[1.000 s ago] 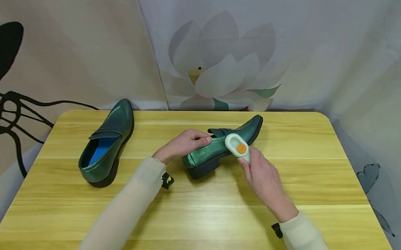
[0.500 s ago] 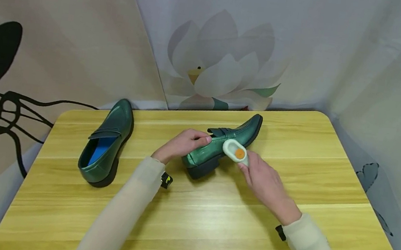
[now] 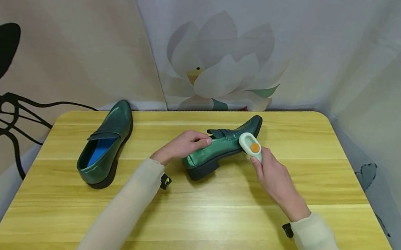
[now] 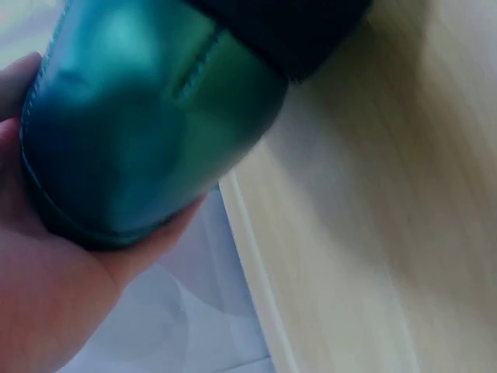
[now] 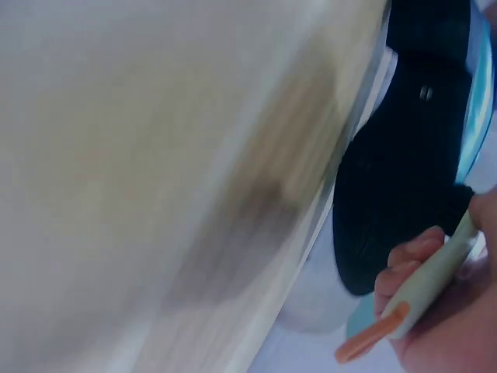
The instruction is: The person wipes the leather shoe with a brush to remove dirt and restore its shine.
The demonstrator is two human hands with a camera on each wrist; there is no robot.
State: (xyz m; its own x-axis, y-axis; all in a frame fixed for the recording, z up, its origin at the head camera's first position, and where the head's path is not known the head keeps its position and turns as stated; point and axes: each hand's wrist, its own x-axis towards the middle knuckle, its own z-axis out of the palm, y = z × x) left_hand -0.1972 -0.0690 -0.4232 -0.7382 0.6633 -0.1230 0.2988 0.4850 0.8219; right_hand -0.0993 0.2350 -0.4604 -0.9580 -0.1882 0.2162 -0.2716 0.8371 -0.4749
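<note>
A green loafer point(image 3: 220, 148) is held at an angle, toe up to the right, its dark sole and heel facing the table. My left hand point(image 3: 184, 145) grips it by the rim of its opening; in the left wrist view thumb and fingers lie on either side of the loafer's back point(image 4: 147, 132). My right hand point(image 3: 279, 179) holds a pale brush point(image 3: 249, 142) with an orange spot against the loafer's side near the toe. The right wrist view shows dark bristles point(image 5: 457, 208) beside the black sole point(image 5: 404, 171), and fingers curled round the pale handle point(image 5: 435, 284).
A second green loafer point(image 3: 107, 142) with a blue insole stands at the left of the wooden table point(image 3: 194, 226). Behind the table's back edge hangs a pale curtain point(image 3: 299, 49) with flower prints.
My right hand has moved the brush slightly down and left, then right along the loafer's side toward the toe. My left hand and both loafers have stayed nearly still.
</note>
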